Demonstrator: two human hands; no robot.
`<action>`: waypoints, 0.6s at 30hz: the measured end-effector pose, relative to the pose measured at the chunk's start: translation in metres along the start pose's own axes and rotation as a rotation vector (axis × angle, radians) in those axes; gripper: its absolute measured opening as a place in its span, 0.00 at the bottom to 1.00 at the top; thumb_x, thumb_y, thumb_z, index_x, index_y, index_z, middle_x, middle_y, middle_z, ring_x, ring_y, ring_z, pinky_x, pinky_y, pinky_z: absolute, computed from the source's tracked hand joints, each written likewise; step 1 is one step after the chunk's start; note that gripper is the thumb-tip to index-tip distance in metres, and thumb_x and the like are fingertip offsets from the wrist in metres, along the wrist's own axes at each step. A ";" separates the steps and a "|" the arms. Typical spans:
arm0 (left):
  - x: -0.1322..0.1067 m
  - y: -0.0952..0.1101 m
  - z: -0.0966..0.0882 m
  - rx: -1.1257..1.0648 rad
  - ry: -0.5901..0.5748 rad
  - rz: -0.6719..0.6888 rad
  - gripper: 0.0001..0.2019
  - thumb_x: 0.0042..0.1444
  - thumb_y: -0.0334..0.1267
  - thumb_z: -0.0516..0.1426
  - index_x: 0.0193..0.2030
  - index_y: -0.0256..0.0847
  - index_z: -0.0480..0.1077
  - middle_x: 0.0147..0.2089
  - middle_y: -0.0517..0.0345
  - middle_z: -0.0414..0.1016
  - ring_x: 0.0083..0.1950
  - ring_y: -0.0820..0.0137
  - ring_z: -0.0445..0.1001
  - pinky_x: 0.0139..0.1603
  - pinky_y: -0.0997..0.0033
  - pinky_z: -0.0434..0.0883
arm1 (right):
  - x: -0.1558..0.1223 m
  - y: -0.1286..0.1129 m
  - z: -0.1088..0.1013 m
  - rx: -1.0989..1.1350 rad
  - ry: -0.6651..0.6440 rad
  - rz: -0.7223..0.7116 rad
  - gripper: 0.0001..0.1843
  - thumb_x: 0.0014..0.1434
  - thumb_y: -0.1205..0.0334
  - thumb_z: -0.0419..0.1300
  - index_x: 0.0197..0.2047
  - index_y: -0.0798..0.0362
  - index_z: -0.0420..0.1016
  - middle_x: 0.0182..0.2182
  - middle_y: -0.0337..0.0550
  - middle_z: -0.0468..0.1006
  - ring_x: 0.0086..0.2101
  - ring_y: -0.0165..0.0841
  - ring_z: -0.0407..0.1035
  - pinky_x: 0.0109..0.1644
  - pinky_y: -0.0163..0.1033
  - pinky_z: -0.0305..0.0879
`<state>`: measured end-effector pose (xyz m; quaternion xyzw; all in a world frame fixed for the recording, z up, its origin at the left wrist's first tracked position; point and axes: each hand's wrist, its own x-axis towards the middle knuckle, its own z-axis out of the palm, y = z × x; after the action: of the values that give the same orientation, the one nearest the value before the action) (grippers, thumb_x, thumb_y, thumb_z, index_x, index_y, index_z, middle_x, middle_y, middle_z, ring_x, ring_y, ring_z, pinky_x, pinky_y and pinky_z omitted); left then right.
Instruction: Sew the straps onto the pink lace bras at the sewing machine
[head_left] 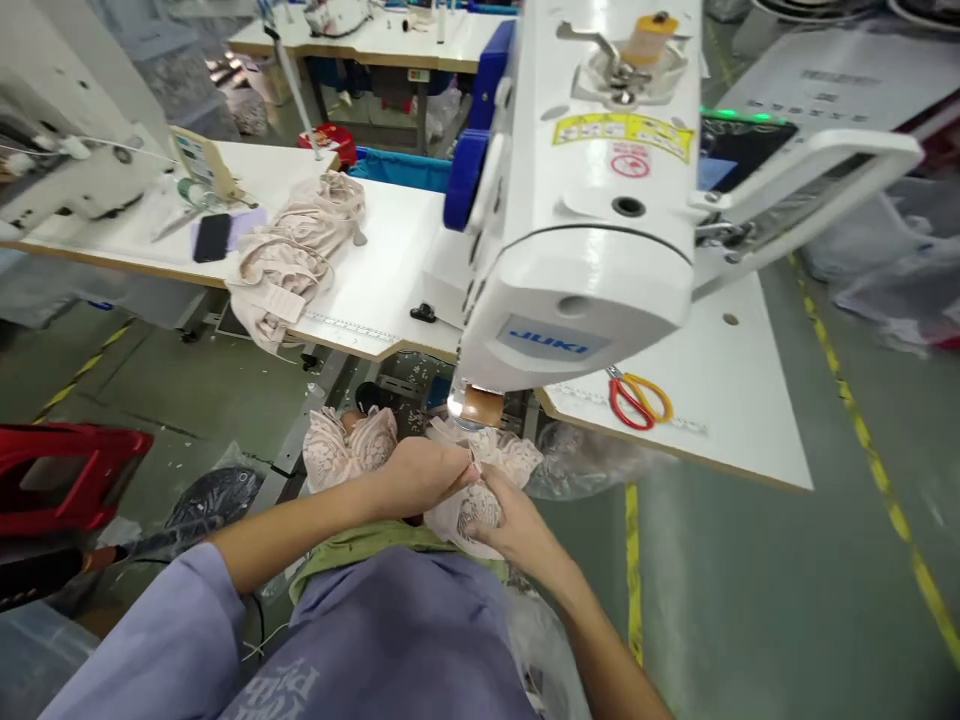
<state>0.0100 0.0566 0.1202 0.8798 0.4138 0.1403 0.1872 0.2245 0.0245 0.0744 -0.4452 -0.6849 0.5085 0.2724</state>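
Observation:
My left hand (420,475) and my right hand (517,525) meet low in the view, just under the head of a white sewing machine (592,190). Both are closed on a piece of pale pink lace fabric (480,500). The left hand pinches its upper edge, the right hand grips it from below. More of the lace (346,445) bunches to the left of my left hand. The needle area is hidden behind the machine head.
A pile of beige fabric (296,250) lies on the white table (375,280) beside a dark phone (212,237). Red and yellow scissors (636,398) lie at the table's front right. A red stool (67,475) stands on the left, with yellow floor lines nearby.

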 end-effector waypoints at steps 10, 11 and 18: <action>0.020 0.038 -0.003 -0.672 0.233 -0.445 0.24 0.72 0.50 0.42 0.28 0.41 0.64 0.24 0.62 0.64 0.25 0.73 0.63 0.27 0.72 0.60 | 0.035 -0.048 -0.009 0.392 0.521 0.182 0.17 0.63 0.44 0.61 0.34 0.49 0.68 0.24 0.36 0.71 0.24 0.30 0.65 0.28 0.35 0.63; 0.019 0.034 -0.004 -0.597 0.260 -0.450 0.24 0.72 0.51 0.43 0.33 0.40 0.69 0.25 0.61 0.67 0.26 0.72 0.65 0.28 0.72 0.61 | 0.043 -0.050 -0.016 0.350 0.539 0.163 0.16 0.62 0.46 0.62 0.34 0.49 0.68 0.24 0.35 0.71 0.24 0.29 0.65 0.28 0.34 0.63; 0.021 0.006 -0.009 -0.016 0.328 -0.179 0.19 0.73 0.43 0.47 0.54 0.41 0.76 0.28 0.56 0.78 0.30 0.68 0.75 0.33 0.70 0.62 | 0.093 -0.041 -0.061 0.031 0.460 0.103 0.08 0.59 0.56 0.60 0.35 0.50 0.70 0.22 0.33 0.71 0.25 0.30 0.64 0.31 0.35 0.61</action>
<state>0.0229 0.0713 0.1330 0.8034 0.5141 0.2679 0.1357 0.2187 0.1306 0.1257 -0.5796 -0.5730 0.4176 0.4018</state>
